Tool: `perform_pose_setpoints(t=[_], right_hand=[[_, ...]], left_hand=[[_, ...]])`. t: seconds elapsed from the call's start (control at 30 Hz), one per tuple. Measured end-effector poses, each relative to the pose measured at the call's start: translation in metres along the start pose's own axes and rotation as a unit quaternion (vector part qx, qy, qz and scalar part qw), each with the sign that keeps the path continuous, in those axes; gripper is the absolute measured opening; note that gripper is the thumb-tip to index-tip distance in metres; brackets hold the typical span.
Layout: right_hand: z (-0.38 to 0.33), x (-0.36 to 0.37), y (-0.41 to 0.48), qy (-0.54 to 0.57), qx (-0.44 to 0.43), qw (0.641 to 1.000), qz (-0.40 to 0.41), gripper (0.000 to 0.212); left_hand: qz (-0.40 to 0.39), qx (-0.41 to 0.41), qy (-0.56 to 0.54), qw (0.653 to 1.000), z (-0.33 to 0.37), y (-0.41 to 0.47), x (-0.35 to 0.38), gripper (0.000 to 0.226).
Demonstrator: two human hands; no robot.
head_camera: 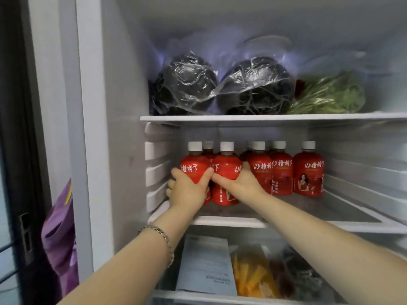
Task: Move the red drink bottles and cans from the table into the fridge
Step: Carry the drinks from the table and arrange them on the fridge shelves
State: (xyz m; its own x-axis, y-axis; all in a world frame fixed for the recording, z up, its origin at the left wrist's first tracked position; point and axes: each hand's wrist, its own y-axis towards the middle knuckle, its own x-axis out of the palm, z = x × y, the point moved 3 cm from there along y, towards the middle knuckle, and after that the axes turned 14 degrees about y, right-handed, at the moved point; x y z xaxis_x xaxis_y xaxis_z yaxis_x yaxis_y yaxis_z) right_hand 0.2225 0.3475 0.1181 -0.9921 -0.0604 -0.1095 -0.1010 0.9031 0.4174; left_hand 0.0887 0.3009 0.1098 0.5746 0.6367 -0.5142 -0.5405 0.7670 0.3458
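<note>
Several red drink bottles with white caps stand upright on the fridge's middle shelf (231,221). My left hand (187,190) grips the leftmost front bottle (193,164) around its body. My right hand (240,183) grips the bottle beside it (226,166), and the two hands touch at the thumbs. Both held bottles sit at the shelf's left front. More red bottles (282,170) stand to the right, the farthest right one (308,170) a little apart. Others stand behind, partly hidden.
The top shelf (264,117) carries two dark bagged bundles (255,86) and bagged greens (330,95). Below, a paper-like packet (207,265) and orange food (253,276) lie in the lower compartment. A purple cloth (59,238) hangs left of the fridge wall.
</note>
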Motion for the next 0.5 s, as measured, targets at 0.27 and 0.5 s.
perform_pose_setpoints(t=[0.27,0.5], right_hand=[[-0.012,0.001,-0.018,-0.371,-0.090,0.922,0.068,0.071],[-0.010,0.007,-0.011,-0.361,-0.128,0.923,-0.031,0.012]], left_hand=[[0.093,0.097,0.328,0.935,0.009,-0.002,-0.012,0.082],[0.047,0.089,0.195,0.976,0.018,0.005,-0.016,0.038]])
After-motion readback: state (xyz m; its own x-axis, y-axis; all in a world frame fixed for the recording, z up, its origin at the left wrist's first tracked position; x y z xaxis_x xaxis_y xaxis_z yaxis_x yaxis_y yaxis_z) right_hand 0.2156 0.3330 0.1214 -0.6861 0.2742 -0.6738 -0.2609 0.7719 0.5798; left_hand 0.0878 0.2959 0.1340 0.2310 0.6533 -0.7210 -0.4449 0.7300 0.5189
